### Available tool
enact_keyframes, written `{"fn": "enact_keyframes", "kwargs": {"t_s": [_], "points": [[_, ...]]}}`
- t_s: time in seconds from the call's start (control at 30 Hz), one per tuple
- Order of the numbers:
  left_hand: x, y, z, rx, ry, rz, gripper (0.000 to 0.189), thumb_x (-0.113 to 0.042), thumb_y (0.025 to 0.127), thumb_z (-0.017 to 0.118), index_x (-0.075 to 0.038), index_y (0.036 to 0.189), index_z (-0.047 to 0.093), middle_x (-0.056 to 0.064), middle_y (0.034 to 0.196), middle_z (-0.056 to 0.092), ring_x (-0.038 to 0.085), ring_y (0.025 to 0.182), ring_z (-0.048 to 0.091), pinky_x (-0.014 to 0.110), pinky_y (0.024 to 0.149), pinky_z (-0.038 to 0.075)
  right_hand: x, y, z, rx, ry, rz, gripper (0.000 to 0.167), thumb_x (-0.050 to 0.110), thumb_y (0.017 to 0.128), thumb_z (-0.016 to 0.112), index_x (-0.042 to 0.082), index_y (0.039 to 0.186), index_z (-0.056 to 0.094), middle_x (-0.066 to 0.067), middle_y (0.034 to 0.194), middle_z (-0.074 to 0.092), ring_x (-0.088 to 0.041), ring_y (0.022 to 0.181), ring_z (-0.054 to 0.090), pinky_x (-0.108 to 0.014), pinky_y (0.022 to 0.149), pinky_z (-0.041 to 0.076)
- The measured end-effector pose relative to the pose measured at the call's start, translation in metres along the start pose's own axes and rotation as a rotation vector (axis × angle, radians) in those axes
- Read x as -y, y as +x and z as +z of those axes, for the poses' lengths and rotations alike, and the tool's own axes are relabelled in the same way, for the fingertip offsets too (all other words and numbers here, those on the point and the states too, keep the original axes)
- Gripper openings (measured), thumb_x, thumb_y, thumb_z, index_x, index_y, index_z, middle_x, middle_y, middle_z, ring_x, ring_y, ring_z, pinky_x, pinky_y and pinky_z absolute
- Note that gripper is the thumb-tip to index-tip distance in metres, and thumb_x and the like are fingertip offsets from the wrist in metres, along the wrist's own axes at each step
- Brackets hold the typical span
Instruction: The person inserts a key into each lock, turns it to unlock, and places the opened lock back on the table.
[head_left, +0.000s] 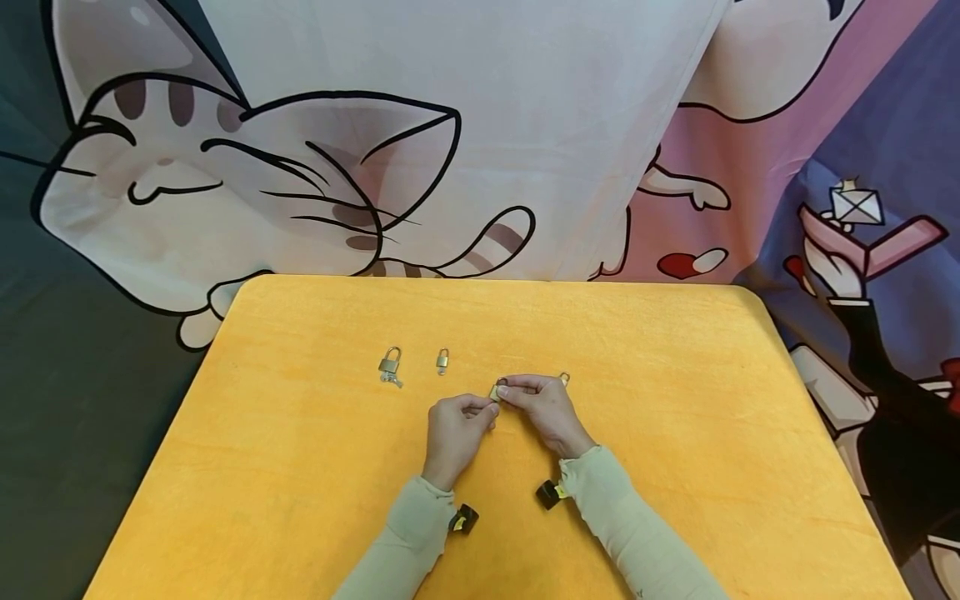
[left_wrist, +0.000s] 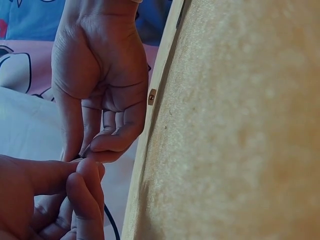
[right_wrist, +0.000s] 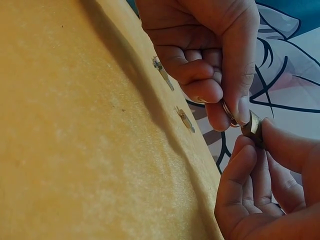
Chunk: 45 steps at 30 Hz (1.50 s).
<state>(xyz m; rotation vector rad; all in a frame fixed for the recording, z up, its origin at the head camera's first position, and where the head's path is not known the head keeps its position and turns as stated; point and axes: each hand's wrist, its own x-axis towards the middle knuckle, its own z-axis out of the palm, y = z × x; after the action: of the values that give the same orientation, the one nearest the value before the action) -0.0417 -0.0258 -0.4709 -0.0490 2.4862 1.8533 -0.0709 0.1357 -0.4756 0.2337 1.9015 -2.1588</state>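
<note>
In the right wrist view my right hand (right_wrist: 280, 185) pinches the brass body of a small padlock (right_wrist: 254, 129) between thumb and fingers. My left hand (right_wrist: 215, 55), coming from the top there, pinches a thin metal key ring (right_wrist: 230, 115) against the padlock's end. Any key between the left fingertips is hidden. Seen from the head, left hand (head_left: 457, 429) and right hand (head_left: 549, 412) meet above the table, the padlock (head_left: 496, 392) between them. Fingers cover most of it in the left wrist view. Two more padlocks with keys, a larger one (head_left: 389, 365) and a smaller one (head_left: 442, 361), lie to the left.
Another padlock (head_left: 565, 378) lies just beyond the right hand, partly covered by it. The yellow table (head_left: 300, 483) has rounded far corners. Behind it hangs a cartoon-printed cloth (head_left: 570, 125). A small black camera (head_left: 550, 495) sits at the right wrist.
</note>
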Motion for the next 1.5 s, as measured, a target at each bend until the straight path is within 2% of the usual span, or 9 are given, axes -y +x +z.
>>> {"fn": "enact_keyframes", "kwargs": {"t_s": [0.47, 1.03, 1.5], "points": [[0.0008, -0.0008, 0.0005, -0.015, 0.038, 0.018, 0.007, -0.009, 0.089, 0.077, -0.006, 0.083, 0.079, -0.001, 0.065, 0.071, 0.02, 0.059, 0.07, 0.025, 0.051, 0.051, -0.0004, -0.0011, 0.0004, 0.017, 0.023, 0.0, 0.03, -0.003, 0.091, 0.071, -0.016, 0.117, 0.066, -0.019, 0.107, 0.074, -0.014, 0.092, 0.072, -0.033, 0.087, 0.057], [-0.001, -0.001, 0.0034, -0.072, 0.157, 0.076, 0.007, -0.01, 0.087, 0.08, -0.007, 0.08, 0.079, -0.007, 0.062, 0.068, 0.003, 0.053, 0.063, 0.023, 0.049, 0.051, 0.0003, -0.0013, 0.0016, 0.004, 0.019, -0.007, 0.025, -0.004, 0.091, 0.071, -0.014, 0.113, 0.069, -0.016, 0.101, 0.075, -0.017, 0.091, 0.073, -0.032, 0.083, 0.058], [0.001, 0.0013, 0.0027, -0.028, 0.067, 0.032, 0.005, -0.009, 0.089, 0.077, -0.006, 0.085, 0.079, -0.003, 0.065, 0.07, 0.015, 0.059, 0.069, 0.025, 0.053, 0.053, 0.0024, -0.0001, 0.0019, -0.006, -0.034, 0.001, 0.026, 0.0, 0.091, 0.072, -0.012, 0.114, 0.069, -0.017, 0.105, 0.074, -0.017, 0.092, 0.072, -0.031, 0.084, 0.057]]}}
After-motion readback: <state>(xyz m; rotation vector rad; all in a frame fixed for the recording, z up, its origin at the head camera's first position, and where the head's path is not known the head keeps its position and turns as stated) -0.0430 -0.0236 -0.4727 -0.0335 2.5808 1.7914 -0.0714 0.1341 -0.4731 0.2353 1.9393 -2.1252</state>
